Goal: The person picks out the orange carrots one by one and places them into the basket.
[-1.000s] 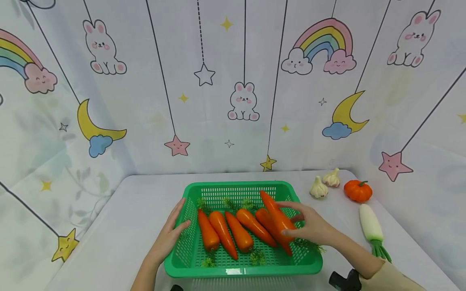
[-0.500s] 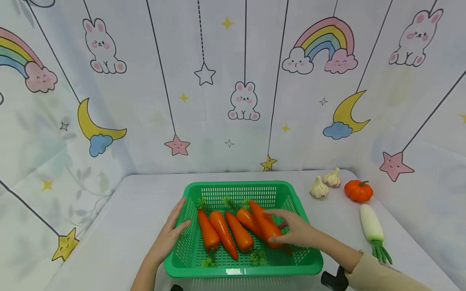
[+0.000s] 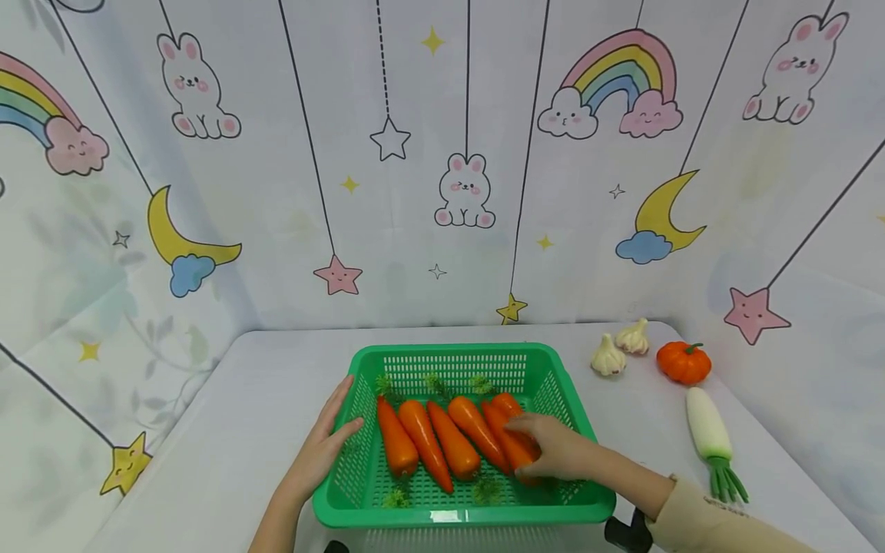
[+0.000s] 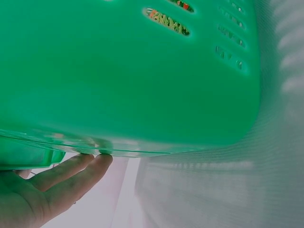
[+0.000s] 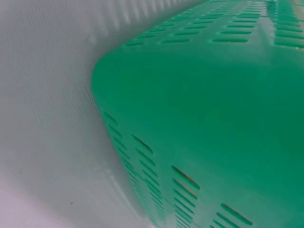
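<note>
A green plastic basket (image 3: 442, 518) holds several orange carrots (image 3: 454, 442) with feathery green tops, lying side by side. My right hand (image 3: 556, 449) reaches over the basket's right side and grips a carrot (image 3: 510, 439) low among the others, thumb at the near side and fingers over the far side. Behind that carrot, the thick end of another carrot (image 3: 508, 402) shows. On the left, my left hand (image 3: 321, 442) rests against the basket's rim with straight fingers. In the left wrist view, fingertips (image 4: 102, 161) touch the green rim. The right wrist view has only the basket's outside (image 5: 204, 104).
At the back right of the white table (image 3: 276, 399) lie two garlic bulbs (image 3: 608, 357) and a small orange pumpkin (image 3: 683, 362). A white radish (image 3: 708, 426) with green leaves lies nearer, right of the basket. A printed cloth (image 3: 401, 253) hangs behind the table.
My right hand has moved left and down with the carrot, from above the right-hand carrots to low in the basket beside the row. The left hand has stayed at the rim.
</note>
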`<state>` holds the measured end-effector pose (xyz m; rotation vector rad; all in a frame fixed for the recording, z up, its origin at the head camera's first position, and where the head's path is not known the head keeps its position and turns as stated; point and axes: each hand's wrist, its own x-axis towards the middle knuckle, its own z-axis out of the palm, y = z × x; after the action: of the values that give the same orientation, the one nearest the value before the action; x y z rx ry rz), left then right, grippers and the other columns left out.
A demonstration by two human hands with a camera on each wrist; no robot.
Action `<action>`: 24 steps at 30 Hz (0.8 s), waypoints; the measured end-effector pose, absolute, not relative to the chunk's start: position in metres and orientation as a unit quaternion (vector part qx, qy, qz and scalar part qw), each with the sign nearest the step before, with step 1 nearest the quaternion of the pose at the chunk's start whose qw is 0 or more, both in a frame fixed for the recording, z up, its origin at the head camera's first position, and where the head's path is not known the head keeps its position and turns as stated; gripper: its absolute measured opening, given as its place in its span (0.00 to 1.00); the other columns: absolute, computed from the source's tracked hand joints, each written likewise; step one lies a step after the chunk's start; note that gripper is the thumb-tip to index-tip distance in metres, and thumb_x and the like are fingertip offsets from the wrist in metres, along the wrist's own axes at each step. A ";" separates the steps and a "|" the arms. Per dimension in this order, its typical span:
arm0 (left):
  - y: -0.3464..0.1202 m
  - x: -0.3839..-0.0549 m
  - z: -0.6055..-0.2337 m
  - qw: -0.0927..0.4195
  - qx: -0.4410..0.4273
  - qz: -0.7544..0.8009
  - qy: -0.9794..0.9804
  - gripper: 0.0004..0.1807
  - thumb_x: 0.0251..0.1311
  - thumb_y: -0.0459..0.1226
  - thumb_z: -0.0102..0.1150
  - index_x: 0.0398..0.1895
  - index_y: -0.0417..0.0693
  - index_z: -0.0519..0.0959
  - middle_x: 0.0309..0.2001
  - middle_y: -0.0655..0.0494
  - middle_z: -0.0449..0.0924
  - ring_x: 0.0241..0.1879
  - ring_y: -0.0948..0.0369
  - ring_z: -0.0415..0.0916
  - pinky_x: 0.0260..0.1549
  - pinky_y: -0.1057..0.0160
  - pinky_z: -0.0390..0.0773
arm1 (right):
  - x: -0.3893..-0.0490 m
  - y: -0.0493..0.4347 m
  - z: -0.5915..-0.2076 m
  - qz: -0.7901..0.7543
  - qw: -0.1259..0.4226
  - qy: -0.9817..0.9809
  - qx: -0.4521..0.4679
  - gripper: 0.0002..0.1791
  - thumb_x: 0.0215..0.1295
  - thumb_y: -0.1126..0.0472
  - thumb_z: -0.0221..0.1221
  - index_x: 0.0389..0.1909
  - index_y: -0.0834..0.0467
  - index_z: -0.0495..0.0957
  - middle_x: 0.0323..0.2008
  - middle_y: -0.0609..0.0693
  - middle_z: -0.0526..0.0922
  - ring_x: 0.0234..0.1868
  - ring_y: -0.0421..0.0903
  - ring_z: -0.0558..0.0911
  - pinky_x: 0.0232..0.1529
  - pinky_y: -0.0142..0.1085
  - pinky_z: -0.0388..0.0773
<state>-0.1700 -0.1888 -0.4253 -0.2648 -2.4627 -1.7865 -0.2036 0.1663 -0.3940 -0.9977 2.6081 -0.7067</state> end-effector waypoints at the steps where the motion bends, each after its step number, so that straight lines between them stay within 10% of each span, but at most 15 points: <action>1: -0.189 -0.170 -0.425 0.043 -0.087 -0.585 -0.805 0.35 0.65 0.40 0.48 0.72 0.59 0.46 0.72 0.52 0.35 0.69 0.48 0.31 0.57 0.32 0.38 | -0.203 0.166 -0.395 -0.245 0.140 0.896 -0.344 0.33 0.49 0.56 0.67 0.54 0.68 0.71 0.53 0.61 0.73 0.50 0.56 0.74 0.47 0.46 0.74; 24: -0.198 -0.168 -0.426 0.035 -0.084 -0.568 -0.818 0.36 0.65 0.44 0.48 0.72 0.56 0.45 0.72 0.50 0.35 0.69 0.46 0.31 0.56 0.30 0.38 | -0.191 0.170 -0.386 -0.380 0.105 0.855 -0.338 0.32 0.56 0.51 0.63 0.58 0.63 0.68 0.54 0.62 0.73 0.43 0.57 0.77 0.35 0.39 0.78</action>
<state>-0.1682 -0.1983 -0.4262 -0.2592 -2.5129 -1.7465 -0.1909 0.1703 -0.3864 -0.9961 2.5186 -1.1200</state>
